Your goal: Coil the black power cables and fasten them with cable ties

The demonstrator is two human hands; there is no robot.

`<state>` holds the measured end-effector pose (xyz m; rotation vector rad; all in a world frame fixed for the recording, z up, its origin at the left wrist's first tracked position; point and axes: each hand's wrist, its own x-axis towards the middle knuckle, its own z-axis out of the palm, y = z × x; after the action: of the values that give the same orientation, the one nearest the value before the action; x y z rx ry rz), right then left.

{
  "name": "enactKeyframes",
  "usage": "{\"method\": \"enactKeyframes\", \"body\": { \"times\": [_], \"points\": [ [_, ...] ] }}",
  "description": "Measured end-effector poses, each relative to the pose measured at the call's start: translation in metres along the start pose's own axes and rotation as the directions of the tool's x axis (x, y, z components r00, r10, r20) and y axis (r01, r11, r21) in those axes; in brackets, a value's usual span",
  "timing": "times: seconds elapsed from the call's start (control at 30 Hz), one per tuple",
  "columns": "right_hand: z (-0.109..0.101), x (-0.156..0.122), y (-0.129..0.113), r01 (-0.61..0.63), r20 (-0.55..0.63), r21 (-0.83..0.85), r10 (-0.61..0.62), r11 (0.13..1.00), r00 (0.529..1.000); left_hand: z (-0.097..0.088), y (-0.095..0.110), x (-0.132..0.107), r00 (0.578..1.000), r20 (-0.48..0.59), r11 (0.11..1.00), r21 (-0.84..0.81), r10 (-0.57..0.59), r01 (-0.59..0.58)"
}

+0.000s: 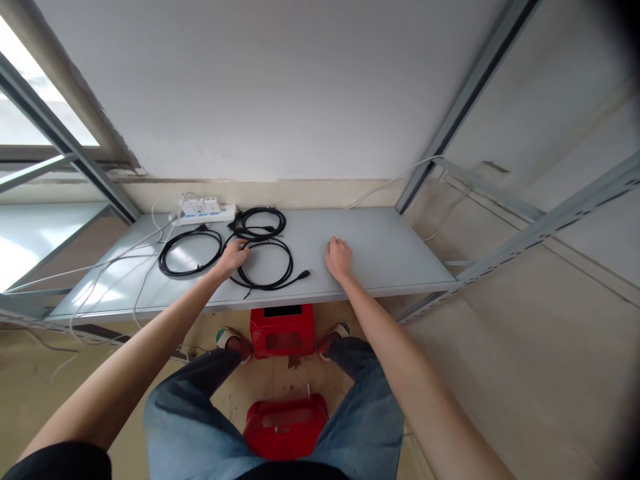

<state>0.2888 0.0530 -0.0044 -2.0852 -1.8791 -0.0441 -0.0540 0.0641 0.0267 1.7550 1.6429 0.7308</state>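
Three coiled black cables lie on the grey metal shelf (365, 267): a left coil (183, 274), a back coil (284, 222) and a front coil (273, 287). My left hand (234, 257) is at the left side of the front coil, its fingers closed on the cable there. A black plug (304, 274) sticks out to the right of that coil. My right hand (339, 257) rests on the shelf farther right, apart from the cables, with its fingers curled. A tiny dark spot shows by its fingertips; I cannot make out what it is.
A white power strip (227, 213) with white adapters (200, 205) stands at the back left, with white cords (145, 280) trailing over the front edge. Metal posts (435, 160) frame the shelf. Below are a red stool (260, 333) and another red stool (285, 433).
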Motion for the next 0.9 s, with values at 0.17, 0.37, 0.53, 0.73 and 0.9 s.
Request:
{"method": "enactKeyframes", "body": {
  "times": [0.17, 0.37, 0.53, 0.73, 0.9],
  "points": [
    [0.0, 0.0, 0.0, 0.009, -0.008, 0.01, -0.009, 1.0, 1.0, 0.002, 0.012, -0.009, 0.948, 0.226, 0.75, -0.582, -0.223, 0.315],
    [0.006, 0.002, 0.001, 0.007, -0.015, 0.023, -0.007, 1.0, 1.0, -0.009, 0.031, -0.005, 0.97, 0.096, 0.912, -0.333, -0.221, 0.241],
    [0.006, 0.002, 0.002, 0.004, -0.018, 0.029, -0.003, 1.0, 1.0, -0.013, 0.063, 0.02, 0.994, 0.01, 0.92, 0.376, 0.112, -0.108],
    [0.001, 0.002, 0.001, 0.0, 0.007, 0.037, 0.0, 0.999, 1.0, 0.005, 0.091, 0.05, 0.949, 0.18, 0.714, 0.627, 0.259, -0.313],
    [0.002, 0.003, 0.002, 0.002, 0.01, 0.041, -0.002, 0.999, 1.0, 0.019, 0.09, 0.065, 0.879, 0.254, 0.671, 0.571, 0.403, -0.473]
  ]
}}
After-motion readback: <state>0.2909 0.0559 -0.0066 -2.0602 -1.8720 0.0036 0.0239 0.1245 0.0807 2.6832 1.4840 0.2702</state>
